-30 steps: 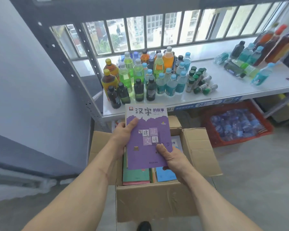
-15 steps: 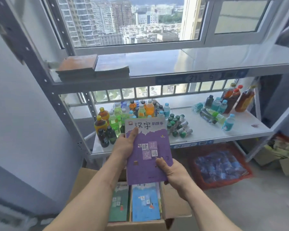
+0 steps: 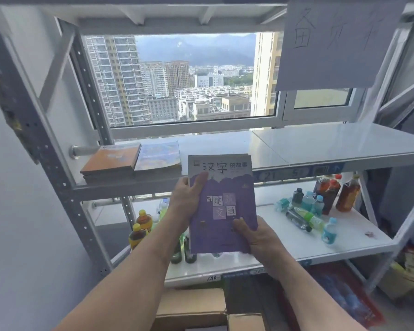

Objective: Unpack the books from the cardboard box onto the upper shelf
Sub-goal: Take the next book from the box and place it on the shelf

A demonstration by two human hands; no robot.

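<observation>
Step in hand: carrying the book (image 3: 221, 206) up to the upper shelf (image 3: 320, 146). Left hand (image 3: 189, 199) grips its left edge, thumb on the cover; right hand (image 3: 256, 237) pinches the bottom right corner. Book is thin, glossy, purple, just short of the shelf lip. Beyond the fingers, flat stacks (image 3: 132, 161) lie left. Next: slide it flat beside them. Box (image 3: 194, 306) sits below.

— What's on the upper shelf (image 3: 320, 144)?
— Two flat stacks of books at its left end: an orange-covered stack (image 3: 110, 161) by the left post, a blue-covered stack (image 3: 158, 156) touching its right side.
— And the lower shelf (image 3: 349, 242)?
— Bottles (image 3: 306, 211), some standing, some lying.
</observation>
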